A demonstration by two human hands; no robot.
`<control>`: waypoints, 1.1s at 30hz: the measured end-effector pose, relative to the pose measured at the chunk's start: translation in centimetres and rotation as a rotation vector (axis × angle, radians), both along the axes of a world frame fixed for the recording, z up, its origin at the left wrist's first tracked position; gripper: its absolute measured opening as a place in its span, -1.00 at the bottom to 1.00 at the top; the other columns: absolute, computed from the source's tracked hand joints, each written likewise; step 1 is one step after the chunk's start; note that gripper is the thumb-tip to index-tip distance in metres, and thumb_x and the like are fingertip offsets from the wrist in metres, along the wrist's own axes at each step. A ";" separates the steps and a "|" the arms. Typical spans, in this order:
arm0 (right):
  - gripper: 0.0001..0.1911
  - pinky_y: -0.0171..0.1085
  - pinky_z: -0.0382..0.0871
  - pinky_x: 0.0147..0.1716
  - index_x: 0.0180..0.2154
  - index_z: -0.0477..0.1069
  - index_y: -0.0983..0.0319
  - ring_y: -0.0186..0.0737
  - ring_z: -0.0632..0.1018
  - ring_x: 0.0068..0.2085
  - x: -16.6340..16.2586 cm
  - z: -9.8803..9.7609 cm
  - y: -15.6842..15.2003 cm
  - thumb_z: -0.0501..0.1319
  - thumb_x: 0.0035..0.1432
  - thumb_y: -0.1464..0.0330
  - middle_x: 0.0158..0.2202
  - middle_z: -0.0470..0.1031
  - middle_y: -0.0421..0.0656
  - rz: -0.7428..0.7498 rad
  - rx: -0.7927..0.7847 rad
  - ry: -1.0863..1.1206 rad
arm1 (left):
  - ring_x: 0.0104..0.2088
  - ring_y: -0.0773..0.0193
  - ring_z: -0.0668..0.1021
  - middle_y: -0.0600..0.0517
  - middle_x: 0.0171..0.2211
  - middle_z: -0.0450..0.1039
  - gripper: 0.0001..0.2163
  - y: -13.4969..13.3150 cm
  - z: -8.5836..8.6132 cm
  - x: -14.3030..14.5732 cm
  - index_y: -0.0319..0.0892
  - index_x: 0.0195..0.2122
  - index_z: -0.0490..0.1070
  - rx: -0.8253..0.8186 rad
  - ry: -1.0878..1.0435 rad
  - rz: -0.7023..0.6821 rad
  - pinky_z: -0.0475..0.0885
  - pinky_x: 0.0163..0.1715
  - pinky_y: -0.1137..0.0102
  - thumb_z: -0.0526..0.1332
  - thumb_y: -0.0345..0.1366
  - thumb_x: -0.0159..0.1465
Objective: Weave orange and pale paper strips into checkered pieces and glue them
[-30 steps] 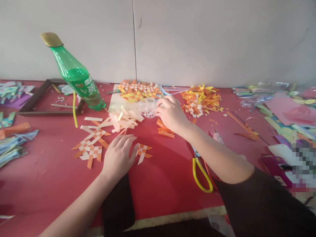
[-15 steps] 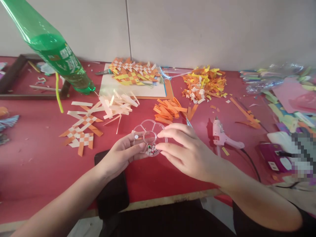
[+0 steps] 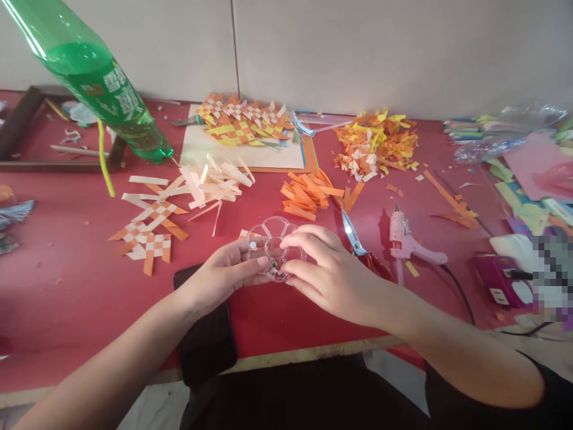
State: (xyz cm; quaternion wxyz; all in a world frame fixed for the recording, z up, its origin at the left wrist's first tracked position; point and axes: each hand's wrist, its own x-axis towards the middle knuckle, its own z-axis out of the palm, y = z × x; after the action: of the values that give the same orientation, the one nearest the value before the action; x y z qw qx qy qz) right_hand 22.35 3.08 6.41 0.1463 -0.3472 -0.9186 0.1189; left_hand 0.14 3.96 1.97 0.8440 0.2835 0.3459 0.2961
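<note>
A small clear flower-shaped plastic box (image 3: pixel 268 236) with tiny googly eyes in one compartment is held over the red table (image 3: pixel 80 298), close to me. My left hand (image 3: pixel 224 276) grips its left side between thumb and fingers. My right hand (image 3: pixel 329 272) closes on its right side, fingers curled over the lid. Woven orange-and-white paper pieces (image 3: pixel 150 236) lie to the left of my hands, and a small one peeks out behind the box.
A tilted green bottle (image 3: pixel 96 83) stands at the back left. Orange strips (image 3: pixel 308 194), pale strips (image 3: pixel 215 182), a woven pile on white card (image 3: pixel 244 125) and paper scraps (image 3: pixel 378 140) lie ahead. Scissors (image 3: pixel 358 245), a pink glue gun (image 3: pixel 409 239) and a dark phone (image 3: pixel 208 334) are near.
My right hand fetched the clear box from the far middle of the table and brought it close. My left hand left the table and took hold of the box too.
</note>
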 end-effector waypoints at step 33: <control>-0.84 -0.21 0.49 -0.23 -0.17 0.53 0.24 -0.22 0.55 -0.25 2.1 -4.4 -2.1 0.19 0.27 0.47 -0.27 0.54 -0.13 -0.119 -0.255 -0.048 | -0.05 0.16 0.61 -0.10 0.03 0.54 -0.68 0.2 -0.4 0.2 -0.19 -0.02 0.46 -0.010 0.136 0.185 0.49 0.01 0.27 0.38 -0.28 0.21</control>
State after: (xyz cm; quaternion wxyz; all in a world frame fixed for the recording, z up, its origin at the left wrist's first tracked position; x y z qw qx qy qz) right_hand 24.44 0.95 2.02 0.0856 -0.4196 -0.8771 0.2177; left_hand 0.38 4.12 1.55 0.7892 0.2655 0.4284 0.3510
